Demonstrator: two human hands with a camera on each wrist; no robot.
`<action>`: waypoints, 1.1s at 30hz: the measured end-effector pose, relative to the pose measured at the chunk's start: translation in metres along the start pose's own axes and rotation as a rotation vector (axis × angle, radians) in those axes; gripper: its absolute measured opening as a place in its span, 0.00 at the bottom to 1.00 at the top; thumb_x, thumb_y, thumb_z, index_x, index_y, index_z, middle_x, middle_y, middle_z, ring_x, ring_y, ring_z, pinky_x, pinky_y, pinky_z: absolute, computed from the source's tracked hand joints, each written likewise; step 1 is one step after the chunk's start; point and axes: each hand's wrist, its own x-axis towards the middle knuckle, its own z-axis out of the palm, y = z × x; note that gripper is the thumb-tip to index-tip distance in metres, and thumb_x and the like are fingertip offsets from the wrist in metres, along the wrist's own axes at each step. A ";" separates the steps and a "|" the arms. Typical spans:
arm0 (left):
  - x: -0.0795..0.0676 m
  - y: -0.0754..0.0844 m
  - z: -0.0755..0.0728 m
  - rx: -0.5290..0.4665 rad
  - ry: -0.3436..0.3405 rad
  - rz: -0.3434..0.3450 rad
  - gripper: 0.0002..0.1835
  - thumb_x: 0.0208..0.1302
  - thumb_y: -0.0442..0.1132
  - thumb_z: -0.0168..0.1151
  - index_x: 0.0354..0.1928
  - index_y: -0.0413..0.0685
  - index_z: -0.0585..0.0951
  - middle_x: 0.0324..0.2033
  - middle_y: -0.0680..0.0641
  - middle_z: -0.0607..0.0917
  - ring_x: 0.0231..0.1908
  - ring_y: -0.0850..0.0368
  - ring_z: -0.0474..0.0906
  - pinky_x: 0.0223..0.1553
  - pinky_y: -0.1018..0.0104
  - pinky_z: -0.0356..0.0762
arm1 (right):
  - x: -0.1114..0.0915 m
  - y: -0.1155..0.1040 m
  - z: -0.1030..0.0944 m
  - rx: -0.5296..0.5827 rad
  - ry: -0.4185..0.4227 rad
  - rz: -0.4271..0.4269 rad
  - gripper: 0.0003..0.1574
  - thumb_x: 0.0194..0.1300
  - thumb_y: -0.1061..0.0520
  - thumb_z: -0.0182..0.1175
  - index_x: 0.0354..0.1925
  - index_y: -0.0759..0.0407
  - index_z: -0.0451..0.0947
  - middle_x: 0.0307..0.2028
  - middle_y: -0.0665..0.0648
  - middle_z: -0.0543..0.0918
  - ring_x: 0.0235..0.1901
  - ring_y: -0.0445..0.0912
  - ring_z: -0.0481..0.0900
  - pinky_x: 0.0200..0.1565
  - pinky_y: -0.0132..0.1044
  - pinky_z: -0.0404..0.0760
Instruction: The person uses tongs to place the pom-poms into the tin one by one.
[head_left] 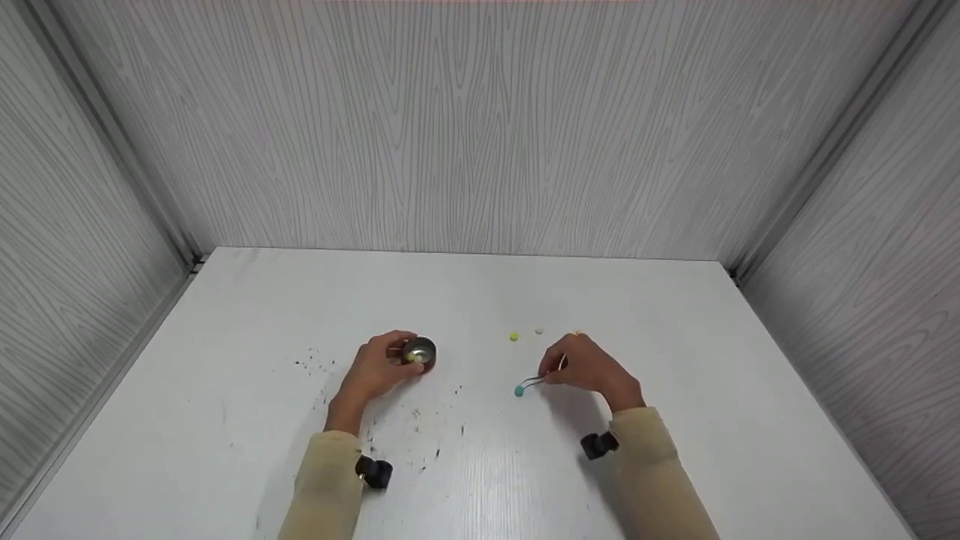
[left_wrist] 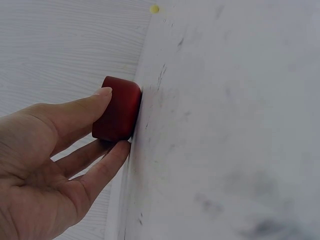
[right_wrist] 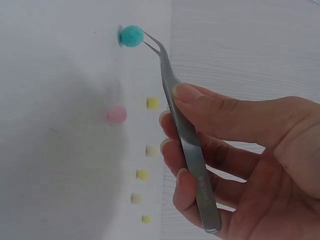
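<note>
My left hand (head_left: 377, 369) holds a small round cup (head_left: 429, 365), dark red outside (left_wrist: 120, 110) and shiny metal inside, between thumb and fingers. Its base is at the table, and something small and yellow shows inside. In my right hand (head_left: 589, 365) is a pair of steel tweezers (right_wrist: 187, 137) with bent tips, pinched between thumb and fingers. The tweezer tips are slightly apart, right at a teal fuzzy ball (right_wrist: 132, 36). In the head view that teal ball (head_left: 519, 391) lies to the right of the cup.
A pink ball (right_wrist: 117, 114) and several smaller yellow and cream balls (right_wrist: 152, 103) lie on the white table near my right hand. Dark specks (head_left: 416, 412) are scattered around the left forearm. Grey wood-grain panels (head_left: 465, 127) stand at the back and both sides.
</note>
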 end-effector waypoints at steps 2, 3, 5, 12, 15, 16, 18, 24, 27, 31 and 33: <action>0.000 0.000 0.000 -0.002 0.000 -0.001 0.28 0.63 0.32 0.72 0.66 0.41 0.78 0.62 0.35 0.82 0.63 0.37 0.80 0.68 0.42 0.74 | 0.000 0.000 0.001 0.004 -0.006 0.004 0.06 0.58 0.66 0.74 0.33 0.56 0.92 0.33 0.51 0.91 0.32 0.40 0.79 0.39 0.36 0.79; 0.000 0.001 0.000 -0.002 -0.001 -0.001 0.28 0.63 0.32 0.72 0.66 0.41 0.78 0.62 0.35 0.82 0.63 0.37 0.80 0.67 0.42 0.74 | 0.000 0.001 0.001 0.005 -0.007 0.004 0.06 0.58 0.66 0.74 0.33 0.56 0.92 0.33 0.51 0.91 0.32 0.40 0.79 0.39 0.36 0.79; -0.001 0.001 0.000 -0.005 -0.002 -0.001 0.28 0.63 0.32 0.71 0.66 0.42 0.78 0.62 0.35 0.82 0.63 0.37 0.80 0.67 0.42 0.74 | 0.001 0.001 0.001 0.011 -0.011 0.015 0.07 0.58 0.67 0.73 0.32 0.56 0.92 0.33 0.51 0.91 0.32 0.40 0.79 0.40 0.36 0.79; -0.002 0.001 0.000 0.007 -0.003 0.014 0.27 0.63 0.32 0.72 0.65 0.41 0.79 0.61 0.34 0.83 0.61 0.37 0.81 0.66 0.41 0.75 | 0.002 0.004 0.002 0.002 0.013 -0.026 0.06 0.58 0.66 0.73 0.33 0.57 0.92 0.34 0.52 0.92 0.31 0.39 0.79 0.37 0.33 0.79; -0.003 0.002 0.000 0.004 0.000 0.015 0.27 0.63 0.32 0.72 0.65 0.40 0.79 0.60 0.34 0.83 0.61 0.36 0.81 0.66 0.41 0.75 | 0.003 0.004 0.001 0.003 0.021 -0.045 0.06 0.59 0.67 0.72 0.33 0.57 0.92 0.33 0.53 0.92 0.30 0.39 0.79 0.35 0.31 0.78; -0.003 0.002 0.000 0.003 0.001 0.014 0.27 0.63 0.32 0.72 0.65 0.40 0.78 0.60 0.34 0.83 0.61 0.36 0.81 0.66 0.41 0.75 | 0.003 0.003 0.001 0.006 0.022 -0.043 0.06 0.59 0.67 0.72 0.33 0.58 0.92 0.33 0.54 0.92 0.30 0.39 0.79 0.35 0.31 0.77; -0.002 0.002 0.000 -0.004 0.003 0.014 0.27 0.63 0.32 0.72 0.65 0.40 0.78 0.60 0.33 0.83 0.61 0.36 0.81 0.66 0.41 0.75 | 0.003 0.002 0.000 0.012 0.019 -0.032 0.07 0.60 0.68 0.71 0.33 0.58 0.92 0.33 0.55 0.92 0.29 0.39 0.78 0.35 0.32 0.77; -0.001 0.001 0.001 -0.005 0.006 0.021 0.27 0.63 0.32 0.72 0.65 0.39 0.78 0.60 0.34 0.83 0.61 0.36 0.81 0.66 0.42 0.75 | 0.003 0.001 -0.001 0.002 0.019 0.002 0.07 0.62 0.67 0.70 0.34 0.56 0.92 0.32 0.54 0.90 0.29 0.40 0.78 0.36 0.33 0.77; -0.001 0.000 0.000 -0.005 0.006 0.022 0.27 0.64 0.32 0.71 0.65 0.39 0.78 0.60 0.33 0.83 0.62 0.36 0.80 0.67 0.41 0.75 | 0.004 0.000 0.000 -0.007 0.031 -0.010 0.07 0.62 0.67 0.70 0.35 0.56 0.92 0.32 0.54 0.90 0.29 0.40 0.78 0.36 0.34 0.78; -0.002 0.000 0.000 0.005 0.002 0.023 0.27 0.64 0.32 0.71 0.65 0.39 0.78 0.61 0.33 0.83 0.62 0.36 0.80 0.67 0.41 0.74 | 0.005 -0.002 0.001 -0.008 0.053 -0.024 0.07 0.62 0.66 0.71 0.35 0.56 0.92 0.33 0.55 0.91 0.29 0.40 0.78 0.36 0.33 0.78; -0.002 0.000 0.001 0.011 0.001 0.021 0.27 0.64 0.32 0.71 0.65 0.39 0.78 0.61 0.33 0.83 0.62 0.36 0.80 0.67 0.41 0.74 | 0.005 -0.003 0.002 -0.010 0.067 -0.015 0.07 0.62 0.66 0.71 0.35 0.56 0.92 0.34 0.54 0.91 0.30 0.40 0.77 0.35 0.33 0.77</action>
